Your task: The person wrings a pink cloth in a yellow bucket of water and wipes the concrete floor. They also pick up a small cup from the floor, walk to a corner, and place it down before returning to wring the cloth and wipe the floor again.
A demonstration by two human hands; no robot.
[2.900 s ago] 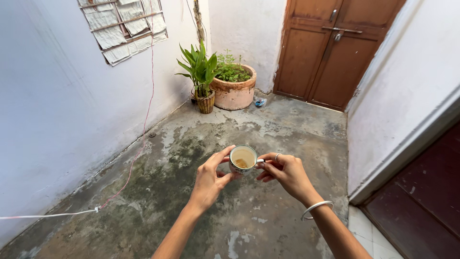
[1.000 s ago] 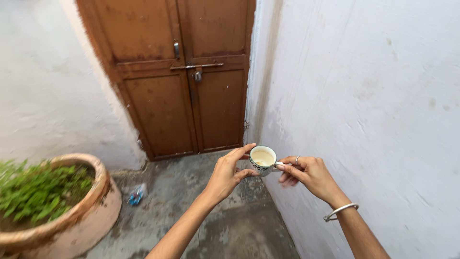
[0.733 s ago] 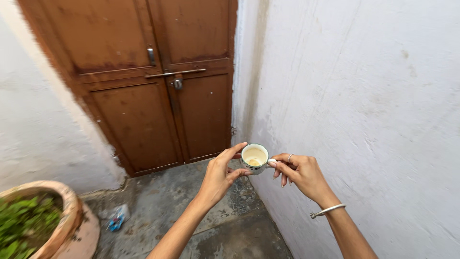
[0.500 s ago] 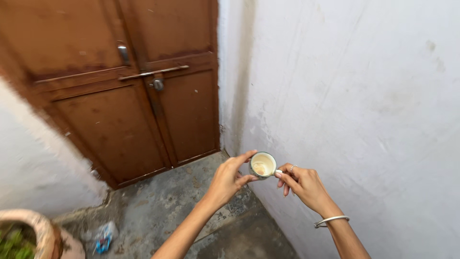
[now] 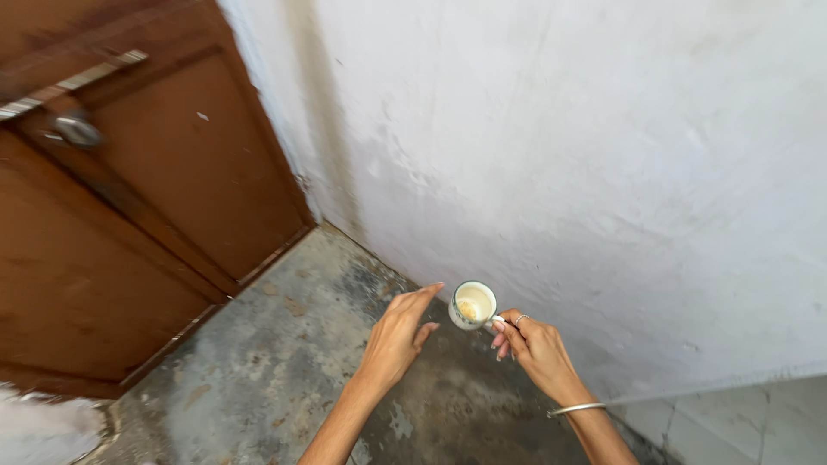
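1. Head view, only view. Landmark: small white ceramic cup [image 5: 473, 304] with a dark patterned band and a little pale tan liquid at the bottom, held in the air above the stained grey concrete floor [image 5: 284, 370].
2. Right hand [image 5: 534, 344]: fingers pinched together on the cup's handle, which sticks out on the cup's right side. This hand alone carries the cup. Ring on one finger, thin silver bangle [image 5: 575, 409] on the wrist.
3. Left hand [image 5: 398, 331]: fingers spread and loose, clamped on nothing. Index fingertip points toward the cup's left wall, just beside the rim; contact cannot be told.
4. Key relation: the cup sits between the two hands, up and right of the left palm, up and left of the right grip. The cup's axis is tilted, its mouth turned toward the camera. The right hand is nearer, being on it.
5. Surroundings: whitewashed plaster wall [image 5: 560, 146] behind and right of the cup; brown wooden door [image 5: 129, 224] with a metal latch bar [image 5: 73, 82], blurred, well to the cup's left.
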